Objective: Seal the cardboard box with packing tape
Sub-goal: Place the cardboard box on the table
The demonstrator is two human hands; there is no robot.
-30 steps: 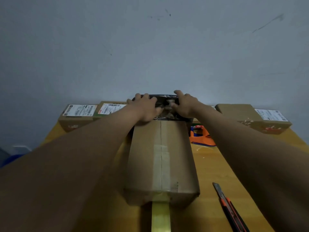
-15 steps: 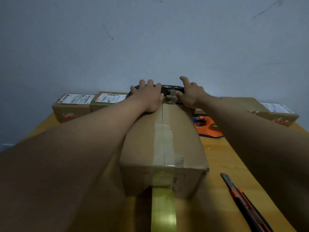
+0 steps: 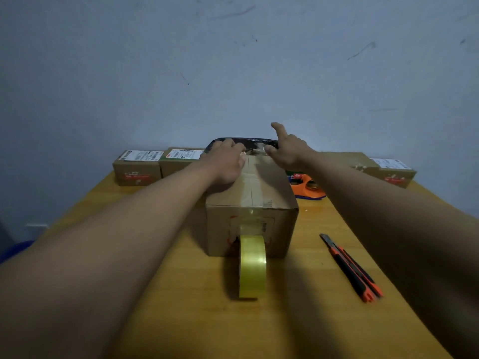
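Note:
The cardboard box [image 3: 276, 185] stands in the middle of the table, with a strip of clear tape [image 3: 250, 187] running along its top seam and down its near face. The yellowish tape roll [image 3: 252, 265] stands on edge on the table right in front of the box, still joined to that strip. Both hands are at the far top edge. My left hand [image 3: 225, 161] lies on the box top with its fingers curled over the edge. My right hand [image 3: 290, 151] pinches the crumpled tape end [image 3: 255, 151] beside it, index finger raised.
An orange-and-black utility knife [image 3: 350, 268] lies on the wooden table [image 3: 168, 307] to the right of the box. An orange tape dispenser [image 3: 308, 187] sits behind the box's right side. Small labelled boxes [image 3: 137, 167] [image 3: 383, 169] and a black bag [image 3: 246, 141] line the wall.
The view has pulled back and tilted down, so the roll and the box's near face now show. Both hands stay at the far edge; my right index finger has lifted.

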